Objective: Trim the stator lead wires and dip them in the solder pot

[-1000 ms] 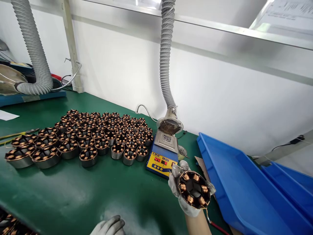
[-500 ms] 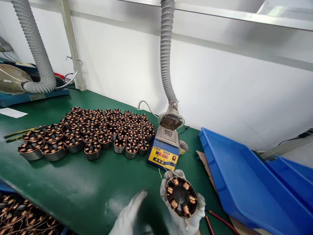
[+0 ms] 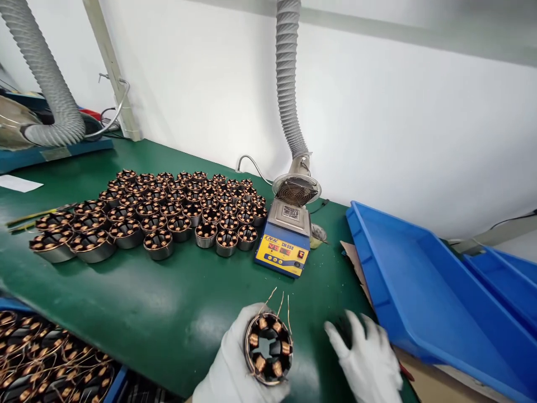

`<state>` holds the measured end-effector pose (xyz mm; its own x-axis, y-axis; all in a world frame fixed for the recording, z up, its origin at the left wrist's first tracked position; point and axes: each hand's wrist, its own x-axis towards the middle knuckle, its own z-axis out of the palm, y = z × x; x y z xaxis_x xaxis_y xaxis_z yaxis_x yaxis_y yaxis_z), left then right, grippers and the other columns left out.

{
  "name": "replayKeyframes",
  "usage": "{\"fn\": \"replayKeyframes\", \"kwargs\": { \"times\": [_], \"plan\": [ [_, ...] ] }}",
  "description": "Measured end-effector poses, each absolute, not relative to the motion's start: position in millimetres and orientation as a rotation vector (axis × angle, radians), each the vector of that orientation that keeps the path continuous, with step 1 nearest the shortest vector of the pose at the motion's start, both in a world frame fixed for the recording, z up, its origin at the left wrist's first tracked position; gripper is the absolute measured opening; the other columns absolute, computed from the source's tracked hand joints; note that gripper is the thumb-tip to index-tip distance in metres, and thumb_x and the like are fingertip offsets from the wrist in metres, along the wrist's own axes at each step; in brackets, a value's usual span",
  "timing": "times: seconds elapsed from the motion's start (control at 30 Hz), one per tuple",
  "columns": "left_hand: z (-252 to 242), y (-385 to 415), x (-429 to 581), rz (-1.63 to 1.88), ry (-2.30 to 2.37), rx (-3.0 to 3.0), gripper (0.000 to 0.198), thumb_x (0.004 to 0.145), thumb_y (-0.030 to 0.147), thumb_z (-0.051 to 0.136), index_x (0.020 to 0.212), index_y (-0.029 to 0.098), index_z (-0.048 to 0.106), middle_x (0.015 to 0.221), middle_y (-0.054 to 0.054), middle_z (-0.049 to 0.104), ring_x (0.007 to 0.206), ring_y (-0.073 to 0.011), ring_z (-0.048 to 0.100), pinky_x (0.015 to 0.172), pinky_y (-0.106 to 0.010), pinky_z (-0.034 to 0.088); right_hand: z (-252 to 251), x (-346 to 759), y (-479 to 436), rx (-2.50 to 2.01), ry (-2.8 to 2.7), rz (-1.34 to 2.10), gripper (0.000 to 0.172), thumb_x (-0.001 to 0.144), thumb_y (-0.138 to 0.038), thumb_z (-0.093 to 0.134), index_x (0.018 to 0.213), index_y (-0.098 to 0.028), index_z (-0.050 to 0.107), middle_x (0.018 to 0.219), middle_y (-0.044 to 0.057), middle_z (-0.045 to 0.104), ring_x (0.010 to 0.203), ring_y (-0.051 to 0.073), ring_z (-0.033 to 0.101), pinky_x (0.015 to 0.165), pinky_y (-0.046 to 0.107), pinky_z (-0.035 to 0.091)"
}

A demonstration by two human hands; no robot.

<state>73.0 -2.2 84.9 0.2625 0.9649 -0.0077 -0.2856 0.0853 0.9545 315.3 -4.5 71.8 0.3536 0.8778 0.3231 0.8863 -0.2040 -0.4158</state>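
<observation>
In the lower middle of the head view, my gloved left hand [image 3: 229, 364] is wrapped round a motor stator [image 3: 260, 364], a metal ring with copper windings and black inner teeth. Its open face is turned up toward me, and thin wire ends [image 3: 282, 302] stick out from its top side. To the right, my gloved right hand [image 3: 369, 358] hovers low over the bench with its fingers spread, slightly blurred and with nothing visible in it. Beside it shows a bit of a red handle [image 3: 406, 372], the rest of that tool hidden.
Many similar stators [image 3: 157, 240] stand in rows on the green bench [image 3: 201, 296]. A yellow-and-blue solder pot [image 3: 283, 252] sits under a grey extraction hose [image 3: 287, 84]. Blue trays [image 3: 390, 263] lie at right. A bin of wired stators [image 3: 46, 358] is at lower left.
The stator has passed from my right hand to my left. My right hand has moved right and opened, near the red-handled tool. The view has tilted down slightly.
</observation>
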Motion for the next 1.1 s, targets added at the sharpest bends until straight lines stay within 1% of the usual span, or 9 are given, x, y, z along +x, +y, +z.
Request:
{"fn": "replayKeyframes", "kwargs": {
  "times": [0.07,0.17,0.3,0.43,0.57,0.63,0.83,0.97,1.1],
  "plan": [
    [84.7,-4.3,60.5,1.187,0.928,1.432,0.075,0.057,0.031,0.075,0.123,0.022,0.041,0.110,-0.009,0.061,0.101,-0.0277,0.061,0.088,-0.041,0.050,66.2,342.5,-8.2,-2.294,-1.698,-0.268,0.061,0.081,-0.065,0.030,0.103,-0.017,0.061,0.110,0.018,0.060,0.108,0.039,0.052,0.088,0.061,0.036],
    [88.4,-4.8,46.1,1.202,0.982,1.983,0.071,0.068,0.034,0.067,0.129,0.026,0.032,0.119,-0.011,0.057,0.112,-0.0292,0.055,0.093,-0.042,0.048,62.7,349.2,-18.1,-2.471,-1.851,-0.438,0.057,0.088,-0.054,0.028,0.106,-0.011,0.060,0.094,0.022,0.063,0.085,0.037,0.062,0.067,0.050,0.047],
    [90.0,-6.3,41.0,1.126,1.024,2.225,0.070,0.072,0.042,0.061,0.131,0.022,0.029,0.115,-0.013,0.059,0.106,-0.0260,0.060,0.089,-0.036,0.051,70.0,330.7,-22.8,-2.627,-1.678,-0.192,0.038,0.085,-0.047,0.041,0.089,-0.015,0.061,0.069,0.013,0.064,0.053,0.026,0.060,0.043,0.033,0.043],
    [92.2,-7.9,45.4,1.123,1.059,2.365,0.071,0.069,0.040,0.062,0.129,0.017,0.031,0.111,-0.015,0.061,0.102,-0.0273,0.062,0.084,-0.036,0.053,79.0,314.5,-22.0,-2.383,-1.672,0.103,0.020,0.081,-0.026,0.039,0.082,-0.018,0.057,0.077,0.009,0.063,0.055,0.019,0.061,0.048,0.029,0.047],
    [108.9,-5.2,50.4,1.127,1.050,2.456,0.042,0.075,0.025,0.053,0.114,0.016,0.042,0.097,-0.011,0.065,0.089,-0.0211,0.065,0.077,-0.031,0.056,101.2,288.8,-29.2,-1.880,-1.984,0.515,0.022,0.085,-0.027,0.038,0.090,-0.021,0.058,0.081,0.007,0.066,0.071,0.019,0.064,0.065,0.029,0.051],
    [117.1,-3.4,51.0,1.143,1.035,2.511,0.033,0.074,0.016,0.048,0.107,0.016,0.047,0.091,-0.009,0.065,0.086,-0.0185,0.064,0.076,-0.028,0.055,116.0,274.5,-33.5,-1.778,-2.124,0.595,0.024,0.086,-0.023,0.037,0.098,-0.022,0.057,0.087,0.007,0.067,0.075,0.019,0.064,0.066,0.028,0.050],
    [118.6,-3.2,45.0,1.225,1.061,2.752,0.038,0.069,0.001,0.039,0.101,0.013,0.054,0.088,-0.009,0.065,0.088,-0.0184,0.060,0.074,-0.028,0.055,138.7,254.4,-36.4,-1.803,-2.418,0.449,0.020,0.083,-0.015,0.038,0.091,-0.020,0.055,0.070,0.003,0.062,0.058,0.017,0.058,0.053,0.025,0.039],
    [115.0,-4.4,42.6,1.182,1.071,2.817,0.042,0.066,-0.002,0.039,0.102,0.014,0.055,0.088,-0.008,0.066,0.090,-0.0191,0.059,0.074,-0.030,0.056,134.7,251.3,-37.1,-1.815,-2.504,0.342,0.020,0.080,-0.012,0.041,0.089,-0.020,0.056,0.068,0.002,0.063,0.057,0.018,0.059,0.052,0.025,0.037],
    [118.3,-5.5,40.3,1.124,1.056,2.798,0.042,0.067,0.001,0.039,0.103,0.015,0.054,0.089,-0.008,0.066,0.090,-0.0193,0.060,0.075,-0.030,0.055,128.1,254.5,-37.8,-1.960,-2.498,0.042,0.028,0.073,-0.011,0.045,0.094,-0.020,0.061,0.062,0.003,0.064,0.050,0.020,0.060,0.047,0.026,0.036]
  ]
}}
